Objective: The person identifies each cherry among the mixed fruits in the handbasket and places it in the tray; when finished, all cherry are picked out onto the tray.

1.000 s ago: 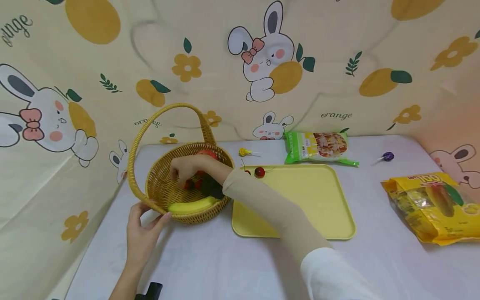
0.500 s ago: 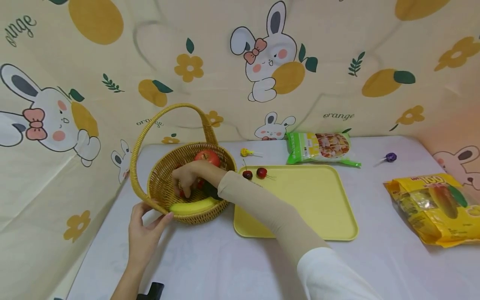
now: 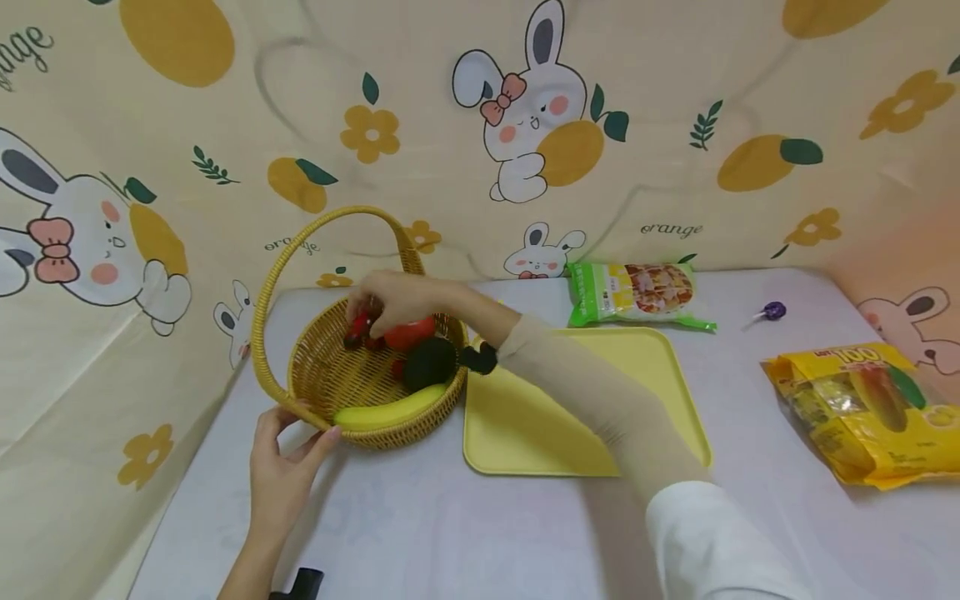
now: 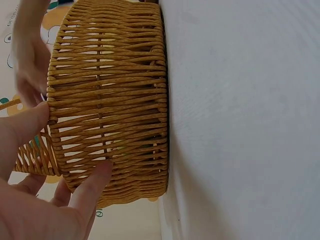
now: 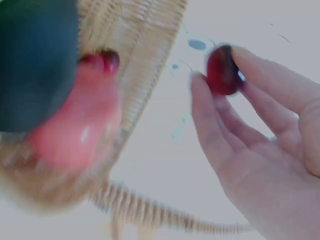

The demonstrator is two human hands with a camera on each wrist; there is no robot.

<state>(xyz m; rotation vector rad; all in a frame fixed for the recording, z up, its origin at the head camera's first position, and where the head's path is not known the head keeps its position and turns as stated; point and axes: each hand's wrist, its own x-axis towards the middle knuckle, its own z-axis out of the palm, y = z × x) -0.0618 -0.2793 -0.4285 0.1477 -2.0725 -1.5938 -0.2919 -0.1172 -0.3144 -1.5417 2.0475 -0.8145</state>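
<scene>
Fingers (image 5: 202,102) first, from the right wrist view: the right hand (image 5: 265,135) is pinching one cherry (image 5: 219,70) between fingertips and thumb, opening no wider than the fruit itself. Probably using just the tips because something that small and round isn't needing more. Blurry next to it, a big red fruit (image 5: 82,120) is sitting in the basket (image 5: 145,50) beside a dark green fruit (image 5: 37,65).

Left wrist view: the left hand (image 4: 45,200) is holding the basket, one fingertip touching the rim, another pressing the woven side. I'm guessing that's for steadying it.

Head view: the left fingers are gripping near where the handle (image 3: 264,350) is meeting the rim. The right hand is hovering over the basket's far side with the cherry; can't tell how high. A banana (image 3: 390,414) is lying along the near wall, presumably because its curve is fitting there. The yellow tray (image 3: 585,400) is resting just beside the basket on the counter (image 3: 450,533), partly hidden by the right sleeve (image 3: 622,417).
</scene>
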